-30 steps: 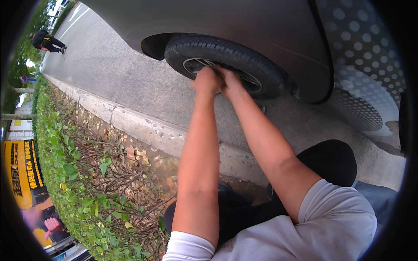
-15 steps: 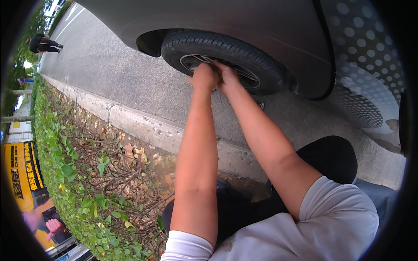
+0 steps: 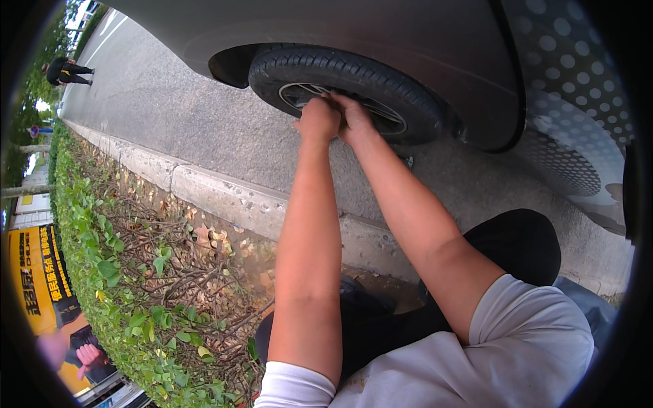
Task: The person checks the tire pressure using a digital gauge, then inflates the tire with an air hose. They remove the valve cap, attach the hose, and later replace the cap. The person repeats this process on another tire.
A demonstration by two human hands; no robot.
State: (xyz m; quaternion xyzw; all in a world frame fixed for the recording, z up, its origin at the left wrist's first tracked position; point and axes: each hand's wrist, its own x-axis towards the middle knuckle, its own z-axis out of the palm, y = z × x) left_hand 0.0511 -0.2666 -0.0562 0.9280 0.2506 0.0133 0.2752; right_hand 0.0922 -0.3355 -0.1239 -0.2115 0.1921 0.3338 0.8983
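Both hands stay pressed together on the wheel [image 3: 320, 92] inside the tyre [image 3: 381, 81], as before. Left hand [image 3: 318, 119] is fisted; right hand [image 3: 354, 117] grip cannot be told.

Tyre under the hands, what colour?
Black tyre, treaded, around a silver wheel; shows best in the head view.

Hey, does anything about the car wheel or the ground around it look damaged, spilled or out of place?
Nothing stands out. The black rubber tyre looks round and seated, both hands, left and right, rest on its silver hub. The grey asphalt shows no spill. The hub is mostly hidden.
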